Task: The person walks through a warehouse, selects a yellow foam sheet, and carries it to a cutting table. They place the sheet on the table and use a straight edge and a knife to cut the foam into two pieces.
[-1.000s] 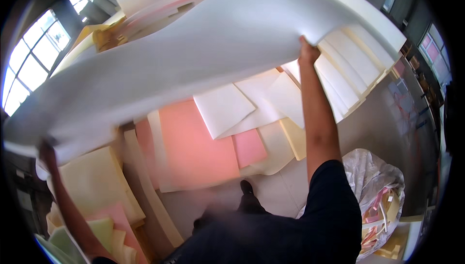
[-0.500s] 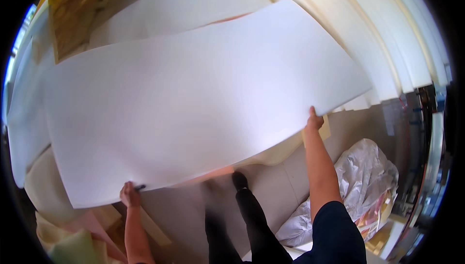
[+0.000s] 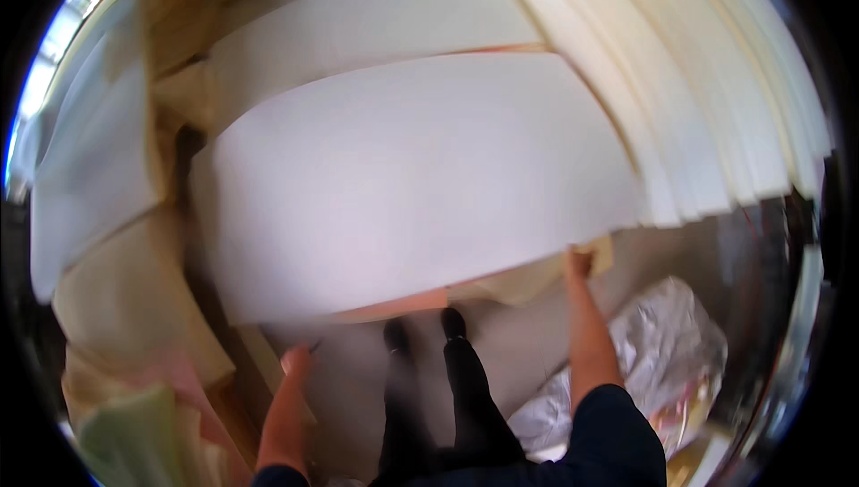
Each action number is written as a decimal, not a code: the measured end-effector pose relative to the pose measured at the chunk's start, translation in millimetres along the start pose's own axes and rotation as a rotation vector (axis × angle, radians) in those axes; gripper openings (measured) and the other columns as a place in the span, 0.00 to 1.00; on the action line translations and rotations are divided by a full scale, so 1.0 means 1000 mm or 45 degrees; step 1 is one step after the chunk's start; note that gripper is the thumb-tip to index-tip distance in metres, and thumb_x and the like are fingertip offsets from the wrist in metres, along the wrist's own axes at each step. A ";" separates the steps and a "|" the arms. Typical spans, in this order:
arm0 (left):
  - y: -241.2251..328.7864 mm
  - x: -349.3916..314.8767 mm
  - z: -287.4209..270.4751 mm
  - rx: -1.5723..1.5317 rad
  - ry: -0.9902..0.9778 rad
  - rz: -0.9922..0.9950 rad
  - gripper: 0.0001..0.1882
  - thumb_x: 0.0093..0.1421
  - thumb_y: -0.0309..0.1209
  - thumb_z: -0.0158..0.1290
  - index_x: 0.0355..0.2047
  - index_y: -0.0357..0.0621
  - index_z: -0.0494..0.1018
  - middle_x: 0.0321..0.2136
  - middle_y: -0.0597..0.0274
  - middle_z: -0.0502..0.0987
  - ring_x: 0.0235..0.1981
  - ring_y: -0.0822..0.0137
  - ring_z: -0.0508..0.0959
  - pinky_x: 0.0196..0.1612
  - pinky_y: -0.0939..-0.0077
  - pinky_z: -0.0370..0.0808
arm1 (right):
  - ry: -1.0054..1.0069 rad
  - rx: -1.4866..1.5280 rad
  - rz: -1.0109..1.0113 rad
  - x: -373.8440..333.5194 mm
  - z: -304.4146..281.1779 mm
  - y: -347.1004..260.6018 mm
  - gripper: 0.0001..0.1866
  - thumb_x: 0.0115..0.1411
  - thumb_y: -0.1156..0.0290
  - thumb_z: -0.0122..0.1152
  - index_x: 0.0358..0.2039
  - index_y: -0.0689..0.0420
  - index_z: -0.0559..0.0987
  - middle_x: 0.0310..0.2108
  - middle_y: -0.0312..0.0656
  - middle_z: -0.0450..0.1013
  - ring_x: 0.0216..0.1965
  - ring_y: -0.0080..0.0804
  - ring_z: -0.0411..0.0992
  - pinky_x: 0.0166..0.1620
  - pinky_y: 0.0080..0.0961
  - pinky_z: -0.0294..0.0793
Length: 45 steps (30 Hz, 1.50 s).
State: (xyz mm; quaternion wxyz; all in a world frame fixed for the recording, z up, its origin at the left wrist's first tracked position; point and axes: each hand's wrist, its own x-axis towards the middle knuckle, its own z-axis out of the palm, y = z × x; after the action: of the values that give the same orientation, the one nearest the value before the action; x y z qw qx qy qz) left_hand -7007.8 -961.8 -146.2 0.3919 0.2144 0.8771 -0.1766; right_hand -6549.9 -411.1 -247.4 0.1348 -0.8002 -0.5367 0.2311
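A large white sheet, apparently foam board [image 3: 420,174], lies over a stack, its near edge slanting up to the right. My left hand [image 3: 295,362] is closed below the sheet's near left corner, apart from it. A thin dark pen-like object [image 3: 315,344] sticks out of its fingers; blur hides its exact kind. My right hand [image 3: 582,261] is at the near edge of the sheet, towards its right end. Its fingers are smeared and partly hidden, so whether it grips the edge is unclear. Under the sheet, an orange-pink layer [image 3: 394,304] shows along the near side.
Thick white slabs [image 3: 680,102] stand in a row at the right. Beige and white foam blocks [image 3: 134,290] line the left, with a pale green piece [image 3: 130,433] nearby. A crumpled silvery plastic bag [image 3: 667,335] lies on the floor at the lower right.
The white sheet has come down onto the stack and lies farther from me. My left hand has let go of its edge and moved right. My right hand has shifted slightly nearer me.
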 end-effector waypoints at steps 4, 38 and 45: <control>0.025 -0.092 0.078 -0.447 0.049 -0.006 0.27 0.40 0.41 0.70 0.40 0.43 0.78 0.31 0.57 0.81 0.32 0.60 0.81 0.36 0.64 0.77 | -0.597 -0.320 -0.407 -0.188 -0.030 -0.050 0.20 0.53 0.60 0.57 0.42 0.60 0.74 0.38 0.55 0.75 0.42 0.53 0.74 0.44 0.46 0.73; 0.337 -0.356 0.215 0.279 -0.213 1.889 0.16 0.47 0.31 0.62 0.36 0.37 0.76 0.21 0.61 0.76 0.25 0.63 0.77 0.30 0.69 0.74 | -0.421 0.518 1.059 -0.778 -0.220 0.510 0.20 0.63 0.58 0.46 0.40 0.59 0.81 0.48 0.46 0.75 0.50 0.46 0.73 0.50 0.42 0.74; 0.356 -0.553 0.397 1.208 -0.094 2.296 0.16 0.43 0.36 0.65 0.32 0.42 0.78 0.29 0.59 0.81 0.35 0.59 0.81 0.42 0.67 0.76 | -0.270 0.327 1.375 -0.888 -0.220 0.610 0.17 0.54 0.54 0.55 0.37 0.48 0.83 0.38 0.42 0.79 0.45 0.41 0.75 0.47 0.35 0.76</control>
State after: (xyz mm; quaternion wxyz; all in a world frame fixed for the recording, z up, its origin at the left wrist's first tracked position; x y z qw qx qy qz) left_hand -6249.7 -982.3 -25.5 0.2804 0.9230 0.2157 -0.1515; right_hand -6232.4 -1458.4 -142.4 0.0391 -0.9108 -0.0293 0.4099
